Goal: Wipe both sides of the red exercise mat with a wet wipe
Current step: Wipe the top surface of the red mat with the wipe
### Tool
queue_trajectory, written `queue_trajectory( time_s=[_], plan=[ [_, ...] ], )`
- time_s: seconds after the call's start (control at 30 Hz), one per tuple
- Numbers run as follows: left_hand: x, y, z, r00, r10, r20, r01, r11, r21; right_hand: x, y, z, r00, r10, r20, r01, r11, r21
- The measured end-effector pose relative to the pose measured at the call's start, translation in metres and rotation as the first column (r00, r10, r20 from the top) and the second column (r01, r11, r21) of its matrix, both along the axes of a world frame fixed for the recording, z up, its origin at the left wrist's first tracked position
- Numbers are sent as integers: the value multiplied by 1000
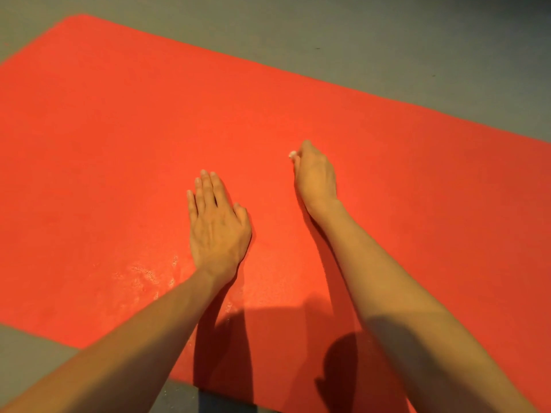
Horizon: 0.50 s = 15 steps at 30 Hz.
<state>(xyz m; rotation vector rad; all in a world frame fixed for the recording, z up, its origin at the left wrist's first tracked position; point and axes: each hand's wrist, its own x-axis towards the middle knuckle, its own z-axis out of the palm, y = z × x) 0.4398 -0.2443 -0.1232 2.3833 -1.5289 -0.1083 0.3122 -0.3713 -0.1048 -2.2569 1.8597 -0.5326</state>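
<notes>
The left forearm (134, 347) and right forearm (417, 308), both bare, reach in from the mat's near edge and cross onto it. They throw dark, soft-edged shadows (268, 338) on the near part of the mat.

The red exercise mat (119, 129) is a broad, flat rectangle with a fine, grainy, matte surface, lying spread out and filling most of the view. Its far edge runs diagonally, and one rounded far corner shows at the upper left.

The left hand (219, 228) lies palm down near the mat's middle, with its fingers straight and close together and its thumb tucked alongside. It holds nothing. Just left of its wrist, toward the mat's near edge, a damp patch (146, 274) shows as pale, glistening, speckled streaks.

The right hand (316, 174) sits farther across the mat, to the right of the left hand and apart from it. Its fingers are curled down onto the surface around a small white wet wipe (292, 154). Only a crumpled bit of the wipe peeks out at the fingertips, pressed against the mat.

Around the mat on its far side and at its near-left corner lies a smooth, dull grey floor (387, 40) with a few tiny dark specks. The light is warm and dim.
</notes>
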Motion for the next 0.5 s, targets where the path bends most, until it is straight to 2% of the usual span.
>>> queue_trajectory(
  time_s=[0.03, 0.07, 0.1, 0.13, 0.17, 0.2, 0.23, 0.3, 0.33, 0.37, 0.4, 0.43, 0.47, 0.5],
  plan=[
    [1, -1, -1, 1000, 2, 11, -2, 1000, 5, 4, 1, 1, 999, -32, -24, 32, 999, 14],
    [1, -1, -2, 1000, 3, 24, -3, 1000, 9, 15, 8, 3, 998, 61, -21, -60, 998, 20],
    [2, -1, -2, 999, 2, 35, -3, 1000, 16, 29, 22, 4, 974, 228, 7, -228, 973, 30],
    [2, -1, -2, 999, 1, 43, -2, 1000, 20, 39, 35, 4, 912, 409, 33, -410, 912, 29],
    [2, -1, -2, 999, 0, 50, -1, 1000, 19, 43, 43, 3, 845, 534, 23, -535, 844, 34],
    [2, -1, -2, 998, 0, 55, -1, 1000, 15, 39, 38, 3, 823, 568, -9, -568, 823, 30],
    [1, -1, -1, 998, 3, 57, -3, 1000, 14, 32, 25, 4, 859, 509, -49, -509, 861, 22],
    [1, -1, -1, 998, 1, 61, -2, 1000, 12, 13, -11, 4, 976, 201, -86, -201, 980, 19],
    [1, -1, -1, 998, 2, 62, -2, 1000, 12, 4, -26, 6, 996, 22, -88, -20, 999, 32],
    [1, -1, -1, 998, 2, 64, -2, 1000, 14, 1, -32, 6, 993, -68, -96, 72, 997, 42],
    [1, -1, -1, 998, 3, 68, -4, 1000, 16, 8, -30, 7, 994, -29, -105, 34, 999, 42],
    [1, -1, -1, 997, 4, 74, -6, 1000, 20, 21, -21, 8, 988, 117, -97, -112, 992, 53],
    [0, -1, -1, 997, 5, 79, -7, 1000, 24, 35, -7, 8, 945, 319, -69, -315, 947, 66],
    [0, -1, -1, 997, 5, 83, -7, 1000, 28, 44, 8, 9, 862, 506, -42, -501, 861, 90]
  ],
)
